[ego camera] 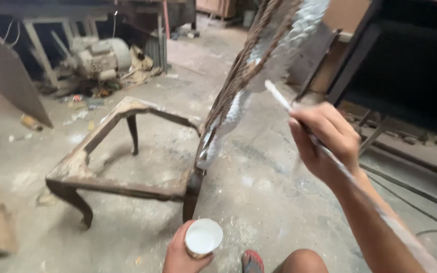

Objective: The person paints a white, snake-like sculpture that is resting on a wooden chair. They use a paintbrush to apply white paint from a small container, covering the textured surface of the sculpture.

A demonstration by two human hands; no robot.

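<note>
At chair back point(259, 55) | right hand point(324, 141) fingers pinching brush point(279, 98) | left hand point(183, 255) fingers wrapped round cup point(203, 236)

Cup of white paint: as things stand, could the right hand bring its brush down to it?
Probably yes. The right hand holds the brush up by the chair back, while the left hand holds the cup of white paint open-topped below, nothing visible between them.

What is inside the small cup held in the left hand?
The cup in the left hand holds a smooth white liquid, apparently paint, filling it near the rim. Its depth and the cup's bottom are hidden. The right hand holds a white-coated brush.
</note>
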